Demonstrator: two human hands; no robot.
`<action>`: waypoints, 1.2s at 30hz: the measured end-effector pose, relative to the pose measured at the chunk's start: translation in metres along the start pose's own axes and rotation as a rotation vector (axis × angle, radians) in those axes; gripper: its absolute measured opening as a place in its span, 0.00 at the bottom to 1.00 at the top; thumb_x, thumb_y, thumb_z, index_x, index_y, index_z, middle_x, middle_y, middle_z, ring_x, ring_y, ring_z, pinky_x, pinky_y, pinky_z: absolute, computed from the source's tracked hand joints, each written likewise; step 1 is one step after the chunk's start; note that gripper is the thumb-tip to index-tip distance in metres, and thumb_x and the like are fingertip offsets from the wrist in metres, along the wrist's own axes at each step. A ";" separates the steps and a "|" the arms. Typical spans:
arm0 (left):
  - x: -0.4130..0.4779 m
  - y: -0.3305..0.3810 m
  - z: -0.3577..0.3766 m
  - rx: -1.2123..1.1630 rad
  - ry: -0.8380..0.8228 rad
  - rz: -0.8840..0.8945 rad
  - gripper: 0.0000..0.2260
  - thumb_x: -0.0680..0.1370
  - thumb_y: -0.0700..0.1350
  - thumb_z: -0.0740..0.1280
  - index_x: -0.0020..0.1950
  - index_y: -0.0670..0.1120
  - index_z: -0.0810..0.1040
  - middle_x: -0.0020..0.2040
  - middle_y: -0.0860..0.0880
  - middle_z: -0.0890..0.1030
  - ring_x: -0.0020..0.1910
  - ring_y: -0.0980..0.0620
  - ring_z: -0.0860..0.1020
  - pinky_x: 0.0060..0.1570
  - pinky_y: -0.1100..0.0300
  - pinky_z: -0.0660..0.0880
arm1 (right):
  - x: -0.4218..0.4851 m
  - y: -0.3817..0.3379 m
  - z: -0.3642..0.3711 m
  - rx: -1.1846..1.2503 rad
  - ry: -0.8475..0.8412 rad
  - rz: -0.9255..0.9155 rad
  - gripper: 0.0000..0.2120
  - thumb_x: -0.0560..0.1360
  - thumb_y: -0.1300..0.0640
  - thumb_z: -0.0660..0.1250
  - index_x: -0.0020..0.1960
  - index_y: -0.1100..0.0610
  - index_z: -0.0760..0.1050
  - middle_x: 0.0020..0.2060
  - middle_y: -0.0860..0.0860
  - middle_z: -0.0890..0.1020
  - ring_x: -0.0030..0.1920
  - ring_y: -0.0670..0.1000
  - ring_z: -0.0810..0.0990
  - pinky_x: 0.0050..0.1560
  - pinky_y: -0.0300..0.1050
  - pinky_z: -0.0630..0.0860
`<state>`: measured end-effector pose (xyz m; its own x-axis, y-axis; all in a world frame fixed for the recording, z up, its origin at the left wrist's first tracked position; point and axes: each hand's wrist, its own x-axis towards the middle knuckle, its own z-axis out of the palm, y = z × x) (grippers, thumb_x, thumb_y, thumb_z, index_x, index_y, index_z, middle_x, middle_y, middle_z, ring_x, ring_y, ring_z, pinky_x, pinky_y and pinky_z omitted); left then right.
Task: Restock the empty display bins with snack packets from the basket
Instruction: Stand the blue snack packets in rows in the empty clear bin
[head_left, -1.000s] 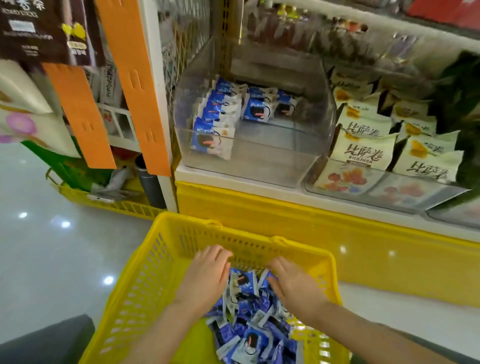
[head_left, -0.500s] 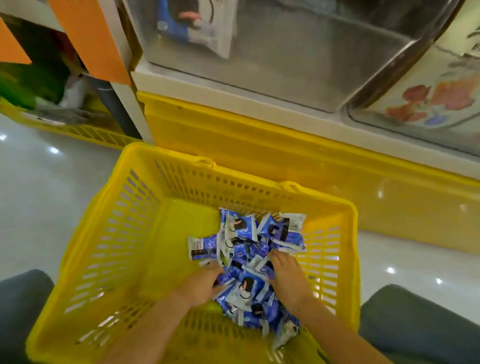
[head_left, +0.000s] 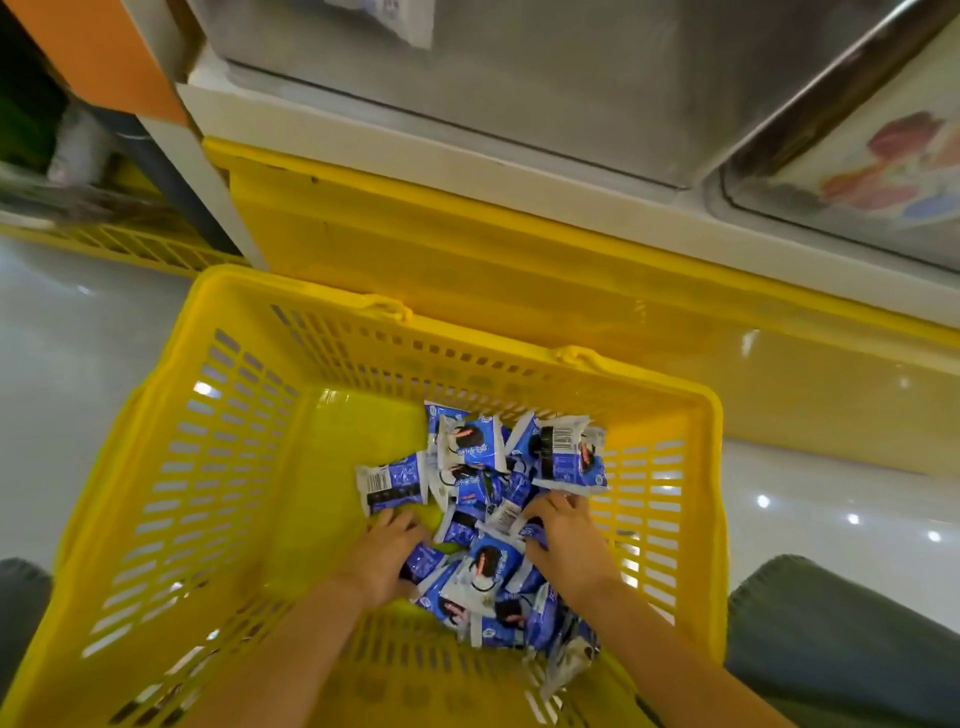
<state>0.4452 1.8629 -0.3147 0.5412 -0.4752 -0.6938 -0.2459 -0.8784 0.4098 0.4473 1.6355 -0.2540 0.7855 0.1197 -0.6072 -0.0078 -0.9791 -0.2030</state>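
Basket (head_left: 291, 293): packets (head_left: 480, 512) lying heaped toward its right wall. Left hand (head_left: 387, 556), right hand (head_left: 566, 545): flanking the heap, fingers curling round packets, seemingly gathering a bunch.

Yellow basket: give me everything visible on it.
The yellow basket looks like moulded plastic: rectangular, with slotted walls, a solid bottom and a thick rim with two hinge lugs on the far edge. It sits upright and open-topped, seemingly on the glossy floor, before the yellow shelf base, between grey-trousered knees. Its bottom is mostly bare; blue snack packets pile toward the right. The left hand and right hand reach in, fingers curled among the packets.
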 end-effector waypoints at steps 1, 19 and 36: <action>-0.002 -0.001 0.001 -0.022 0.002 -0.004 0.23 0.72 0.50 0.70 0.65 0.52 0.69 0.68 0.53 0.64 0.68 0.50 0.60 0.65 0.57 0.61 | -0.002 0.001 0.000 0.094 0.014 0.011 0.15 0.78 0.53 0.61 0.64 0.52 0.71 0.62 0.49 0.72 0.64 0.52 0.64 0.64 0.40 0.63; -0.048 0.024 -0.065 -1.046 0.365 -0.328 0.10 0.82 0.43 0.56 0.59 0.39 0.69 0.51 0.41 0.76 0.45 0.48 0.73 0.42 0.59 0.68 | -0.030 -0.047 -0.053 1.102 0.050 0.302 0.15 0.81 0.56 0.57 0.66 0.58 0.69 0.67 0.56 0.72 0.60 0.52 0.72 0.52 0.45 0.72; -0.125 0.099 -0.109 -1.556 0.615 -0.109 0.04 0.79 0.46 0.62 0.53 0.51 0.74 0.43 0.54 0.84 0.38 0.56 0.83 0.33 0.59 0.77 | -0.074 -0.091 -0.120 1.443 0.095 0.140 0.25 0.76 0.59 0.67 0.69 0.63 0.64 0.57 0.58 0.79 0.50 0.54 0.82 0.51 0.52 0.79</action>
<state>0.4412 1.8411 -0.1230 0.8062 0.0009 -0.5916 0.5839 0.1593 0.7960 0.4646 1.6962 -0.0984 0.7628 -0.0278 -0.6460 -0.6449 0.0393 -0.7632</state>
